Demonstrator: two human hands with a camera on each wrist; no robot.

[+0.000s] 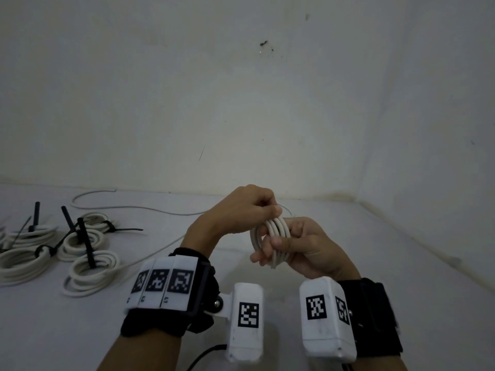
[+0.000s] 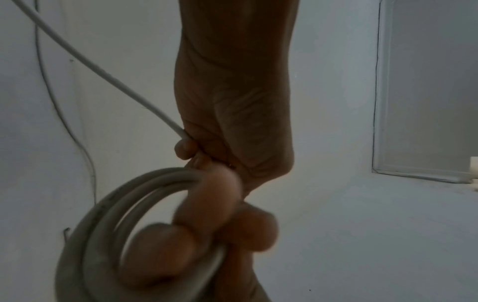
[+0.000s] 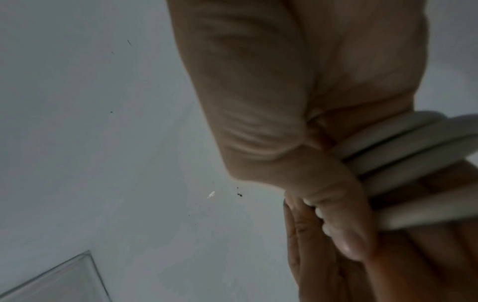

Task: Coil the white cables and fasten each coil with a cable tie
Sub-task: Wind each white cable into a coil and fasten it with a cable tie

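Note:
A white cable coil (image 1: 278, 226) of several loops is held upright in the air at the centre of the head view. My right hand (image 1: 302, 247) grips it from the right, fingers curled through the loops. My left hand (image 1: 241, 210) is curled over the coil's top and pinches the cable. In the left wrist view the loose cable strand (image 2: 90, 67) runs from my left hand (image 2: 232, 102) up to the left, above the coil (image 2: 103, 214). The right wrist view shows the coil (image 3: 401, 147) wrapped against my right hand (image 3: 258, 81).
Several finished coils (image 1: 91, 274) with black cable ties (image 1: 85, 245) lie on the white floor at the left. A loose white cable (image 1: 134, 208) trails along the floor near the wall (image 1: 241, 103). A side wall closes in on the right.

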